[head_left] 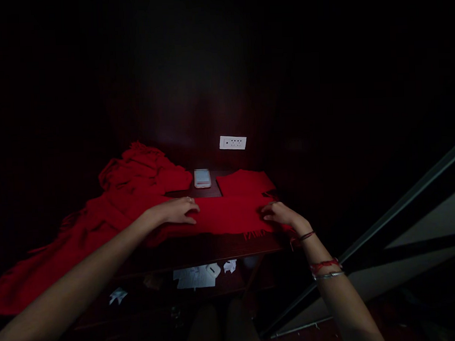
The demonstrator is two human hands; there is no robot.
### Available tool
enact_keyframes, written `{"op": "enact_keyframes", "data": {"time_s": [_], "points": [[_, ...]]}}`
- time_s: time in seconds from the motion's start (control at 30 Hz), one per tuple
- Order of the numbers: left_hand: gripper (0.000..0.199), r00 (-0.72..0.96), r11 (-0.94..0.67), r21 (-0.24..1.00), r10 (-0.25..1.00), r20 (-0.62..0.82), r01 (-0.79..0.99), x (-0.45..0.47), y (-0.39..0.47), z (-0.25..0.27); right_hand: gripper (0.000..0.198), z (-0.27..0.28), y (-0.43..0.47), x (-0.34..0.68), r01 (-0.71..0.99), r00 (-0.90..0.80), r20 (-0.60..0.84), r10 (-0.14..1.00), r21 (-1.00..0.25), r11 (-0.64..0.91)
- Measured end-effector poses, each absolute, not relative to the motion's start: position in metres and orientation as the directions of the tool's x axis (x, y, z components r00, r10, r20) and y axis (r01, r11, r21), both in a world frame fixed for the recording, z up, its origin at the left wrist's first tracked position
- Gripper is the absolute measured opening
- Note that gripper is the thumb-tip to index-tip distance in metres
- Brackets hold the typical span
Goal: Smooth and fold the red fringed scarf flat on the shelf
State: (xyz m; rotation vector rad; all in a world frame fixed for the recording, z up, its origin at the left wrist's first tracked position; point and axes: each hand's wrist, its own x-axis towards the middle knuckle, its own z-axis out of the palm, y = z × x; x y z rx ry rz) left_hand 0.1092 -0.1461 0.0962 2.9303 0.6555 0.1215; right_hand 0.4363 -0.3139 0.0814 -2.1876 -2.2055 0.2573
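A red fringed cloth (229, 214), like a scarf or shawl, lies flat in a folded band along the front of the dark desk. On the left part of this band rests my left hand (180, 210), fingers apart and slightly curled. My right hand (279, 213) is at the band's right end, its fingers spread on or just over the fabric. Short fringe hangs below the front edge near it. Behind, a folded red cloth (245, 182) lies at the right. Heaped red cloth (138, 168) fills the left side and trails off the desk.
A phone (202, 178) lies at the back of the desk (230, 245). Above it, a white socket plate (233, 142) is on the dark wall. White papers (196, 277) and crumpled scraps sit on a lower shelf. A slanted dark frame (407, 199) stands at the right.
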Motion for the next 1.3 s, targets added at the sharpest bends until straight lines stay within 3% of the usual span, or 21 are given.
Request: {"op": "enact_keyframes", "data": {"time_s": [0.1,0.2,0.37,0.53,0.63,0.73,0.8,0.9,1.07,1.2,1.3], "points": [[0.048,0.949,-0.947,0.117,0.282,-0.143,0.299,0.127,-0.162,0.071,0.046,0.067,-0.312,0.427,0.967,-0.134,-0.085,0.987,-0.228,0.112],[0.039,0.955,-0.957,0.086,0.267,-0.128,0.278,0.128,-0.163,0.052,0.049,0.052,-0.318,0.427,0.970,-0.144,-0.072,0.987,-0.210,0.126],[0.020,0.978,-0.975,0.070,0.208,-0.025,0.209,0.118,-0.145,0.060,0.028,0.052,-0.325,0.438,0.943,-0.228,0.008,0.974,-0.246,0.223],[0.028,0.918,-0.941,0.109,0.336,0.211,0.320,0.121,-0.129,0.090,0.033,0.076,-0.317,0.439,0.935,-0.181,-0.012,0.983,-0.312,0.168],[0.031,0.888,-0.934,0.138,0.355,0.293,0.329,0.135,-0.126,0.103,0.041,0.089,-0.298,0.411,0.919,-0.192,0.110,0.975,-0.329,0.218],[0.032,0.857,-0.919,0.135,0.395,0.332,0.371,0.153,-0.125,0.110,0.052,0.092,-0.267,0.368,0.942,-0.178,0.219,0.959,-0.245,0.230],[0.033,0.804,-0.879,0.136,0.473,0.362,0.456,0.161,-0.122,0.112,0.039,0.090,-0.245,0.346,0.979,-0.075,0.231,0.970,-0.170,0.116],[0.033,0.673,-0.771,0.161,0.622,0.400,0.616,0.152,-0.110,0.113,0.026,0.091,-0.223,0.342,0.993,0.046,0.198,0.979,-0.120,-0.023],[0.035,0.354,-0.443,0.223,0.868,0.349,0.868,0.089,-0.081,0.122,0.021,0.115,-0.221,0.394,0.991,0.045,0.215,0.976,-0.130,-0.017],[0.036,0.057,-0.149,0.326,0.960,0.275,0.934,0.062,-0.072,0.135,0.020,0.139,-0.219,0.409,0.901,-0.070,0.325,0.943,-0.385,0.200],[0.040,0.069,-0.191,0.374,0.946,0.316,0.908,0.086,-0.086,0.146,0.022,0.162,-0.204,0.385,0.665,-0.076,0.419,0.905,-0.655,0.359]]}}
